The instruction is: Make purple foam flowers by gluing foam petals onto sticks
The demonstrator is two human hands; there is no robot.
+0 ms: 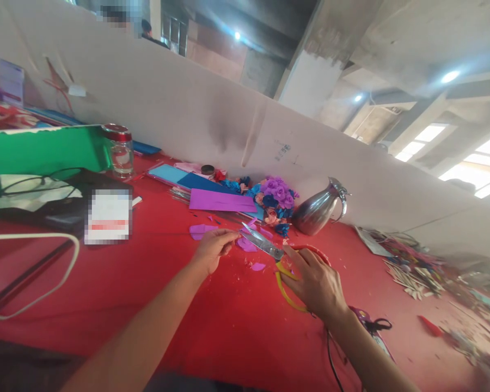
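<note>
From the head camera, the right hand (316,283) grips yellow-handled scissors (265,246), fingers wrapped through the loops, blades parted and aimed toward ten o'clock. The left hand (213,247) pinches a small purple paper piece (233,243) right at the blade tips, fingers narrow. One glass jar (121,149) with a red lid stands at ten o'clock, its contents unclear. One steel jug (318,209) sits at one o'clock beside a bunch of paper flowers (275,198). A purple sheet (220,200) lies on the red table (106,283). No writing is readable.
</note>
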